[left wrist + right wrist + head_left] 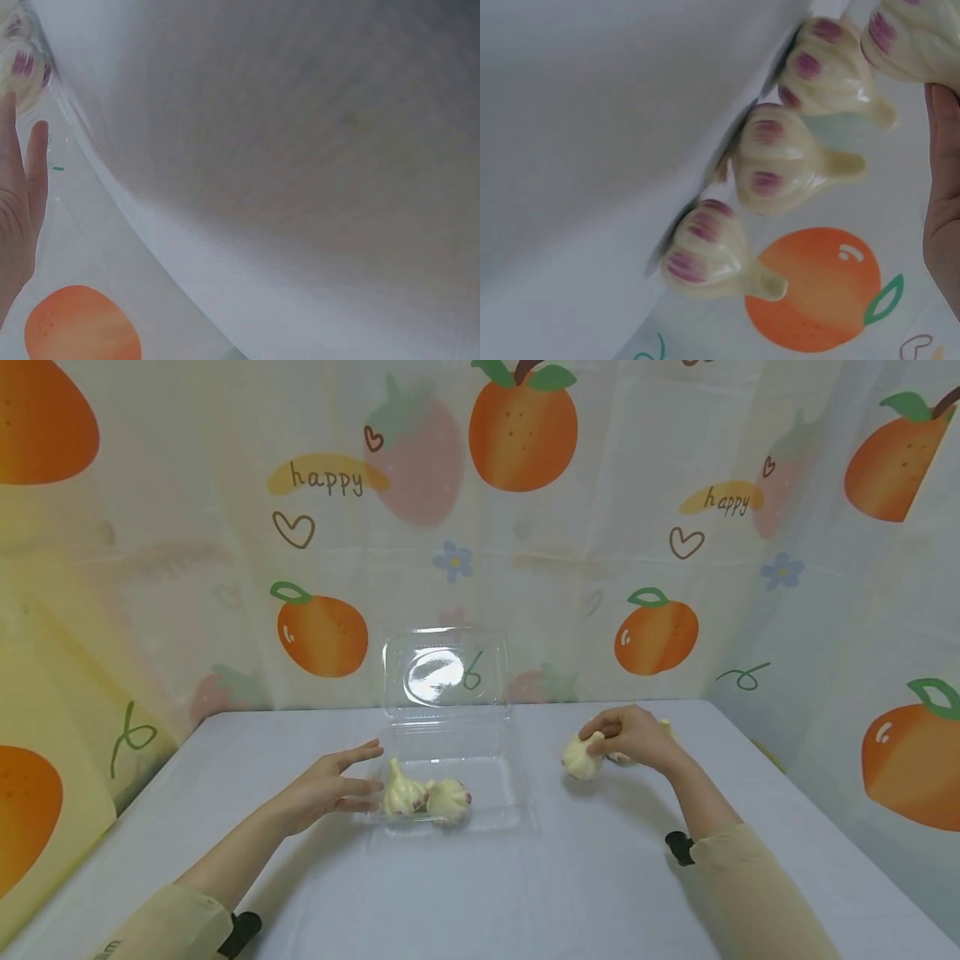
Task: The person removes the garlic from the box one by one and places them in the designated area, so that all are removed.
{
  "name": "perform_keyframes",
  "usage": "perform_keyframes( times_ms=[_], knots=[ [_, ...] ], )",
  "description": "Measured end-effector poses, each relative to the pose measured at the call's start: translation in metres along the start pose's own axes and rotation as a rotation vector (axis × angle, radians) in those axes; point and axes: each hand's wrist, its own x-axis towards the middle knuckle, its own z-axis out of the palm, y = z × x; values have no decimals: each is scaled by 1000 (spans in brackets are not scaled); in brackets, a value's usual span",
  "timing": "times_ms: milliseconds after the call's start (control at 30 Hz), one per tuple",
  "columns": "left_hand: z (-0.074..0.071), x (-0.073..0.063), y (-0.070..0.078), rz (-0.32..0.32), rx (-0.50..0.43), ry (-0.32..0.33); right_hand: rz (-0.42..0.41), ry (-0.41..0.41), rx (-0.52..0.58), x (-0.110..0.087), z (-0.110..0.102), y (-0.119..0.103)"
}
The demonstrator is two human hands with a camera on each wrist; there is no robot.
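Note:
My right hand (pixel 633 739) pinches a white garlic bulb (pixel 581 760) between thumb and fingers, right of the plastic box. In the right wrist view, that held garlic bulb (pixel 919 37) shows purple streaks at the top right corner. My left hand (pixel 330 789) has its fingers extended at the left side of the clear plastic box (pixel 495 777); whether they touch it I cannot tell. Inside the box, towards the front left, sit an upright garlic bulb (pixel 405 793) and a second garlic bulb (pixel 450 800) lying tilted beside it. The hinged lid (pixel 487 677) stands raised at the back.
Three more garlic bulbs, a near one (pixel 705 255), a middle one (pixel 780 161) and a far one (pixel 825 71), stand in a row by my right hand, mostly hidden behind it in the head view. A fruit-print curtain (pixel 525 577) hangs behind the white table (pixel 465 893).

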Motion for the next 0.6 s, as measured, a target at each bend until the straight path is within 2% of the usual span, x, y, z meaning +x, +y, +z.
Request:
perform_keyframes(
  times_ms=[200, 600],
  knots=[
    [0, 1, 0, -1, 1, 2, 14, -30, 23, -7, -5, 8],
    [-1, 1, -3, 7, -9, -1, 14, -60, -25, -12, -6, 16]
  ],
)
